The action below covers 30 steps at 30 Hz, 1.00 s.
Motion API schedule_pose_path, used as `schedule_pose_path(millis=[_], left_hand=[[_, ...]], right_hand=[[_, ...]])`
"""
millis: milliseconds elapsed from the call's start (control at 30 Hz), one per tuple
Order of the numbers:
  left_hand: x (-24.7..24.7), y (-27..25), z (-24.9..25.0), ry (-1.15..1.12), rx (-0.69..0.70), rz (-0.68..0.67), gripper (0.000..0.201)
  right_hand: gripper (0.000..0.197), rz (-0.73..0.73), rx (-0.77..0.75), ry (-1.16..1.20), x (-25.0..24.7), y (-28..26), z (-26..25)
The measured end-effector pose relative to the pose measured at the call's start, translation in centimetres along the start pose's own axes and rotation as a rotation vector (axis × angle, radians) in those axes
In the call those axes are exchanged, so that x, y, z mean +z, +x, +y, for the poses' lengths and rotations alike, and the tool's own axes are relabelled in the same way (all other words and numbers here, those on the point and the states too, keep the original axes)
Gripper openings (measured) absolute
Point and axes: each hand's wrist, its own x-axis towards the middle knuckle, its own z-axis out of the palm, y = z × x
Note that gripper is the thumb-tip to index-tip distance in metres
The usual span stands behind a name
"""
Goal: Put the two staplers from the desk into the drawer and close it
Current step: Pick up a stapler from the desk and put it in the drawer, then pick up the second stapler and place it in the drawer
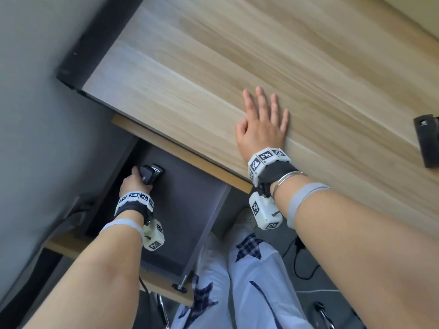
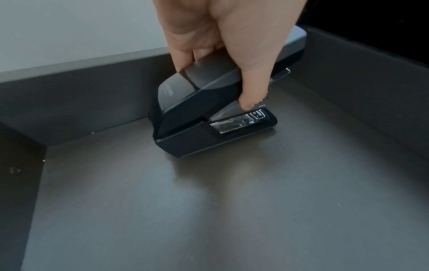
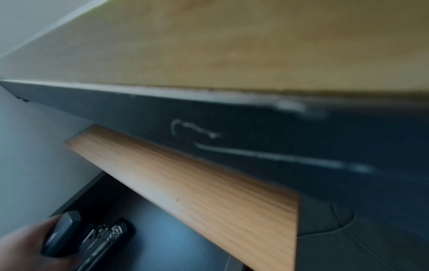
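Note:
A black stapler sits low in the open dark grey drawer, near its back left corner. My left hand grips its top arm from above, thumb on one side and fingers on the other, and its base touches the drawer floor. My right hand lies flat with straight fingers on the wooden desk top near the front edge. A second black stapler lies at the desk's right edge, partly cut off.
The drawer's wooden front panel juts toward me at the lower left. A grey wall stands to the left. My legs in pale trousers, cables and a chair base are below on the floor.

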Motion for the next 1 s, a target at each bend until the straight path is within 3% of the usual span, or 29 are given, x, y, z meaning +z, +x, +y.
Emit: schedule_pose_path(millis=[233, 433, 700, 1000], left_hand=[[1.4, 0.6, 0.2, -0.012, -0.001, 0.010, 0.056], [0.5, 0.4, 0.2, -0.069, -0.005, -0.045, 0.081], [-4.4, -3.7, 1.6, 0.027, 0.126, 0.061, 0.051], [-12.7, -10.3, 8.0, 0.107, 0.283, 0.155, 0.025]], right_hand=[[0.063, 0.005, 0.005, 0.002, 0.1, 0.0, 0.1], [0.064, 0.001, 0.008, 0.022, 0.1, 0.0, 0.1], [0.063, -0.055, 0.002, 0.085, -0.6, -0.1, 0.1], [0.064, -0.331, -0.060, 0.114, -3.1, 0.6, 1.5]])
